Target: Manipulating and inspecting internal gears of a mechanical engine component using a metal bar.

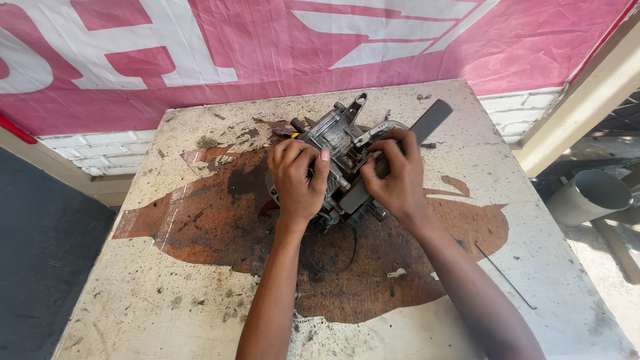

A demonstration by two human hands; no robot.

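Both hands on engine block (337,157): left hand (297,177) clamped round its 9 o'clock side, right hand (393,177) pinching flat bar (427,123) toward 2 o'clock. Seating step, I judge; next needs steady push.

This is an open-air repair workshop. A worn, paint-peeled tabletop (200,293) stained with rust-brown patches carries a greasy small engine block (340,150) stripped of its covers. Behind it a pink banner (267,53) hangs over a white brick wall (107,150), and sunlight falls on a grey plastic pipe (590,197) lying alongside.
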